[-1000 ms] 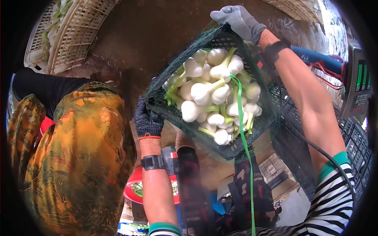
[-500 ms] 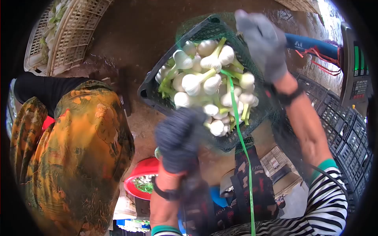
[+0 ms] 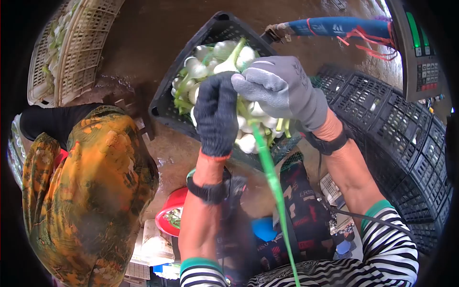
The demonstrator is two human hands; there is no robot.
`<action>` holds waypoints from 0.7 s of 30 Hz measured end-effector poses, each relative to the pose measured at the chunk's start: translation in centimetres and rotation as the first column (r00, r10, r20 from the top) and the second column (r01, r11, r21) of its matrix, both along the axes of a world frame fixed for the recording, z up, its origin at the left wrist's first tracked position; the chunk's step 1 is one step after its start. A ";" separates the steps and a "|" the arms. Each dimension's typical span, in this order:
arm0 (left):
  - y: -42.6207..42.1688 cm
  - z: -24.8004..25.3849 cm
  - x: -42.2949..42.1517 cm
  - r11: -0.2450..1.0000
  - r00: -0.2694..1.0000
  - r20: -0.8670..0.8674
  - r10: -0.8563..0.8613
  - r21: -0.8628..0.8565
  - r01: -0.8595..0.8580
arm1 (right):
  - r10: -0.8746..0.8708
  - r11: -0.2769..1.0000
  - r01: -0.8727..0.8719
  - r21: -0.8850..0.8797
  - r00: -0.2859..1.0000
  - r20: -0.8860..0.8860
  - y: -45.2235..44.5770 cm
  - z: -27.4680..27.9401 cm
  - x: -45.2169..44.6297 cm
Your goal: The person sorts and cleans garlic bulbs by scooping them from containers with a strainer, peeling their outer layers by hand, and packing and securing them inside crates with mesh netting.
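A black crate (image 3: 167, 91) sits tilted below my hands, full of white garlic bulbs (image 3: 197, 68) with green stems. Fine green net (image 3: 291, 160) shows at the crate's near side. Over the bulbs, my left hand (image 3: 216, 112), in a dark knit glove, is closed on gathered net. Touching it at the fingertips is my right hand (image 3: 282, 88) in a grey glove, also closed on the net, its grip partly hidden. A green ribbon (image 3: 273, 184) runs from just beneath my hands down toward my body.
At left a person in orange patterned clothing (image 3: 95, 191) bends over, near a pale basket (image 3: 86, 52). Black crates (image 3: 382, 115) stand at right, beside a scale display (image 3: 423, 62) and a blue tube (image 3: 339, 27). A red basin (image 3: 167, 210) is lower left.
My hands have come in from the crate's far and left corners and met over the bulbs. The net has been drawn inward off the far rim, and the crate appears further left.
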State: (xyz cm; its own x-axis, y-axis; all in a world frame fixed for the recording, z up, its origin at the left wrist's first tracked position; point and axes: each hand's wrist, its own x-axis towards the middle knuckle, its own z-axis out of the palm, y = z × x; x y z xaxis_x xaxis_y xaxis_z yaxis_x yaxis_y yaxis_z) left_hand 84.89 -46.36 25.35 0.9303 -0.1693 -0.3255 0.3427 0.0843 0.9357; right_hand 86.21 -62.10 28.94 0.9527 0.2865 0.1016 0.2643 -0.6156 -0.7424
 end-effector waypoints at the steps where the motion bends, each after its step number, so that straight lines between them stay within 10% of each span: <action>1: -0.7 -1.1 0.3 0.998 0.998 -0.057 0.030 -0.046 -0.033 | 0.001 1.000 -0.002 -0.006 0.997 -0.082 -0.7 0.1 -0.2; 4: -1.8 -0.8 1.5 0.994 0.961 -0.253 -0.111 -0.046 0.103 | -0.057 0.998 0.060 0.026 0.992 -0.114 -1.6 -0.2 -1.1; 5: -2.2 -1.9 1.2 0.985 0.984 -0.046 -0.173 -0.038 0.171 | -0.086 0.995 0.090 0.049 0.993 -0.079 -1.5 -0.4 -1.1; 9: -2.2 -1.9 2.7 0.994 0.926 -0.370 -0.080 -0.098 0.046 | -0.212 0.915 0.341 0.215 0.860 -0.464 -1.5 -0.8 -0.8; 12: 0.8 -3.5 3.9 0.862 0.906 -0.128 -0.403 0.282 0.422 | -0.333 0.843 0.478 0.246 0.824 -0.458 -2.5 -2.3 -1.4; 16: -1.7 -1.5 2.6 0.921 0.916 -0.177 -0.360 0.086 0.379 | -0.280 0.793 0.482 0.373 0.832 -0.479 -2.6 -3.4 -2.5; 18: -2.1 -2.7 2.0 0.841 0.847 0.002 -0.532 0.114 0.529 | -0.100 0.993 0.104 0.060 0.993 -0.064 -2.4 -3.3 -3.0; 19: -1.7 -3.8 2.7 0.629 0.663 0.095 -0.743 0.437 0.643 | -0.064 0.991 0.045 -0.124 0.986 -0.155 -2.1 -2.5 -2.7; 21: -1.2 -5.0 2.9 0.679 0.721 0.035 -0.692 0.372 0.633 | -0.082 0.976 0.012 -0.218 0.946 -0.314 -2.6 -0.6 -2.2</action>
